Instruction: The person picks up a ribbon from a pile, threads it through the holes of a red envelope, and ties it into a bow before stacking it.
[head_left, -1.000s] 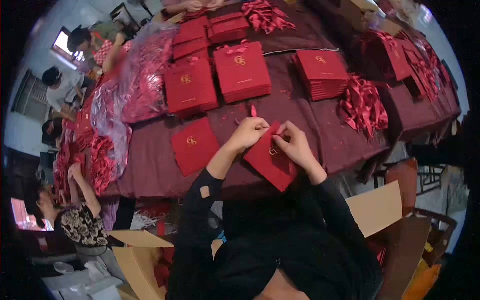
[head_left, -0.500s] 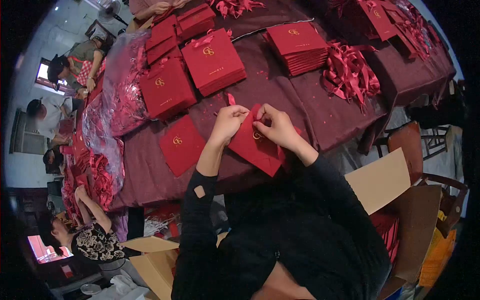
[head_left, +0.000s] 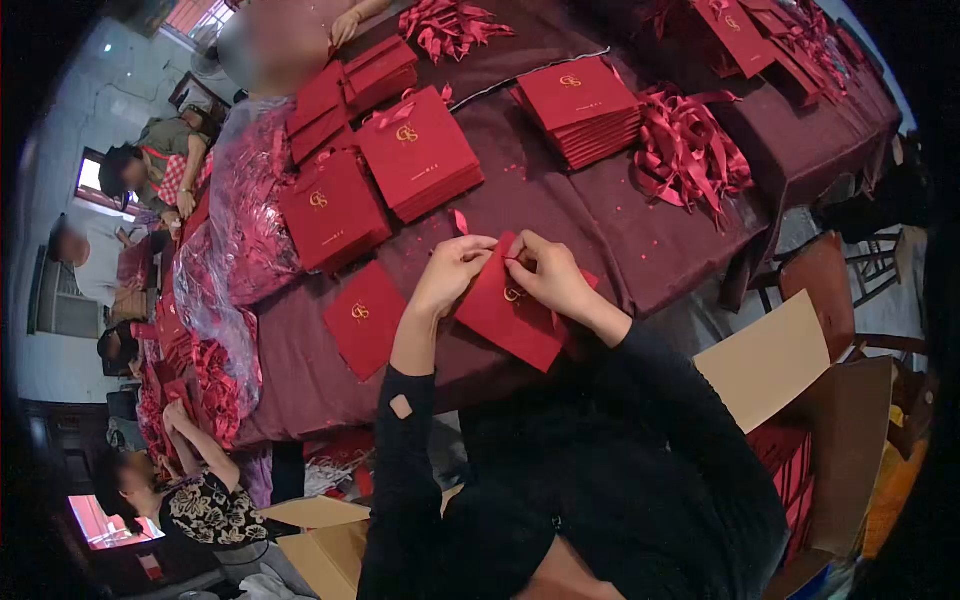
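Observation:
Both hands are on a flat red paper bag (head_left: 508, 325) with a gold logo, tilted over the table's near edge. My left hand (head_left: 448, 277) pinches its upper left edge. My right hand (head_left: 556, 282) has thumb and fingers closed at the top edge, above the logo, and partly covers it. What lies between those fingertips is too small to make out. A short piece of red ribbon (head_left: 459, 222) shows just beyond my left hand. Left of the hands, another flat red bag (head_left: 365, 320) lies on the dark red tablecloth (head_left: 290, 375).
Stacks of red bags (head_left: 420, 155) (head_left: 578, 110) stand farther back, beside a heap of red ribbons (head_left: 692, 150). Clear plastic wrap (head_left: 215, 270) covers red material at left. Open cardboard boxes (head_left: 765, 360) flank me. Several people work along the left side, including one in a floral top (head_left: 215, 510).
The view has shifted slightly, so the table and stacks sit lower in the picture. Both hands keep hold of the bag's top edge, with little change in their grip.

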